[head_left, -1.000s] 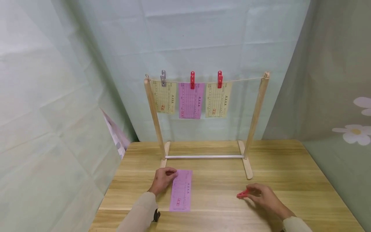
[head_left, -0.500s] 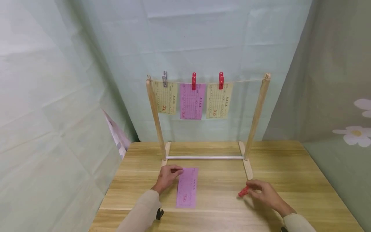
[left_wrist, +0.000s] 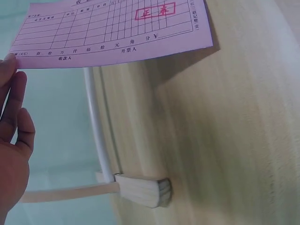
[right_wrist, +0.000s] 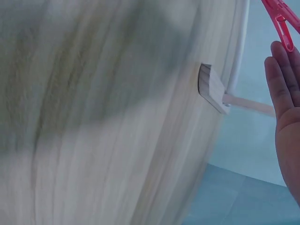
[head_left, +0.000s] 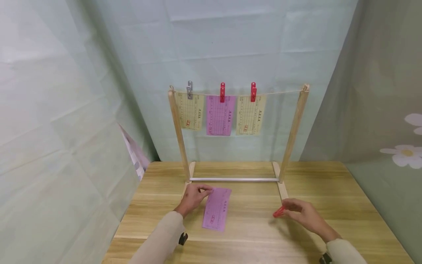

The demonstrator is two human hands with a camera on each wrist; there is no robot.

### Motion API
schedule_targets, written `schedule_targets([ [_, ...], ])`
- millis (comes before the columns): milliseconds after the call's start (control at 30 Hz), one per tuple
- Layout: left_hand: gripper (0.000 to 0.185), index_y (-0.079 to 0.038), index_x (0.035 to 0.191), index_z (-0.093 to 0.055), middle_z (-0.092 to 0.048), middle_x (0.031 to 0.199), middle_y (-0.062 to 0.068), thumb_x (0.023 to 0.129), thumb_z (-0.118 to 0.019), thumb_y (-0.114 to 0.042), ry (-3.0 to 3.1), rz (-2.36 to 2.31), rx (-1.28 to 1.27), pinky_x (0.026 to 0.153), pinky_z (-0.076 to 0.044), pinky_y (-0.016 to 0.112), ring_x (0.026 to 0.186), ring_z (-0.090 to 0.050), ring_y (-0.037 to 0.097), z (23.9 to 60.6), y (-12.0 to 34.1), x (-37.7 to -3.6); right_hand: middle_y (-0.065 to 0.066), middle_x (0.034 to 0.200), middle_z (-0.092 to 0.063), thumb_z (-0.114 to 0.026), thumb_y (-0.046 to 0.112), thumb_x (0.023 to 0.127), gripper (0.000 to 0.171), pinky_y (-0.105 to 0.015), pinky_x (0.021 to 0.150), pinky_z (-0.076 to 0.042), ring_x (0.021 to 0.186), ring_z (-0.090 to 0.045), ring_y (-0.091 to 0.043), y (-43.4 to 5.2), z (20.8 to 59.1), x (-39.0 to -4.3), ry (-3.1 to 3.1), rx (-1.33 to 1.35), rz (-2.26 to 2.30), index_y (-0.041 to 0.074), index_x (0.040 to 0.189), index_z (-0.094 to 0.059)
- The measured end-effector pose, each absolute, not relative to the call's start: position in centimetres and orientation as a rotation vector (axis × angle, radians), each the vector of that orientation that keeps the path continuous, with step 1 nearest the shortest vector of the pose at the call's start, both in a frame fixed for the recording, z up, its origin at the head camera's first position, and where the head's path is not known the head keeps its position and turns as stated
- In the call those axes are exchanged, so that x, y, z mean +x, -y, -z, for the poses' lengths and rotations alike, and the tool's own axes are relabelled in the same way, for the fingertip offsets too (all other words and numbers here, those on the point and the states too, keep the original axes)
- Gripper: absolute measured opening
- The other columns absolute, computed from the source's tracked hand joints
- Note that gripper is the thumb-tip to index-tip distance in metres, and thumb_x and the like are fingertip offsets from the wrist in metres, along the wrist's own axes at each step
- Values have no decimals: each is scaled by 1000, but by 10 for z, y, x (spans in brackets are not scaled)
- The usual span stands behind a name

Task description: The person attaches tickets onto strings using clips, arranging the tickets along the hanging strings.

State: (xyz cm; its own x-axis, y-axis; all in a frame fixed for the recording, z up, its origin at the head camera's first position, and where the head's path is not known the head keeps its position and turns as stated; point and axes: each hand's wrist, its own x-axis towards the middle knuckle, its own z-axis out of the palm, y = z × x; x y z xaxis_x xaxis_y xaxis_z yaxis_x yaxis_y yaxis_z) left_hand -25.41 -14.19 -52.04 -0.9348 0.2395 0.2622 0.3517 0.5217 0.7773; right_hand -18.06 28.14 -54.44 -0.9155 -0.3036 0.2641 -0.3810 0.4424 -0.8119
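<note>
Left hand: the left hand (head_left: 192, 197) pinched the top corner of the pink slip (head_left: 217, 209); the wrist view showed the slip (left_wrist: 112, 33) lifted clear of the table (head_left: 250, 234).
Right hand: the right hand (head_left: 301, 214) pinched a red clip (head_left: 278, 212) just above the table, near the rack's right foot (head_left: 281, 190).
Rack: the rack post (head_left: 293, 132) carried a string with three slips pegged on it; free string remained at the right end.
Risk, slip: held by one corner, the slip could likely droop, fold or slide out.
Risk, clip: the fingertip hold looked light, so squeezing could twist the clip loose.
Risk, rack: a bump could probably shake the hung slips.
</note>
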Motion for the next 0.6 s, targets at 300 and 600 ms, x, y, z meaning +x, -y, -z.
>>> schedule_targets([
  [300, 8, -6, 93, -80, -76, 94, 8, 88, -74, -3, 2614, 1488, -536, 54, -43, 19, 76, -61, 17, 506, 139, -259, -24, 106, -70, -76, 1, 87, 34, -24, 73, -56, 92, -70, -15, -288, 529, -183, 2568, 618, -1468, -12, 117, -64],
  [600, 9, -8, 92, -81, -76, 98, 8, 87, -75, -3, 2586, 1430, -572, 57, -48, 20, 76, -65, 11, 491, 133, -264, -22, 108, -70, -76, 3, 87, 35, -23, 76, -56, 94, -69, -13, -286, 512, -187, 2605, 592, -1436, -9, 118, -65],
])
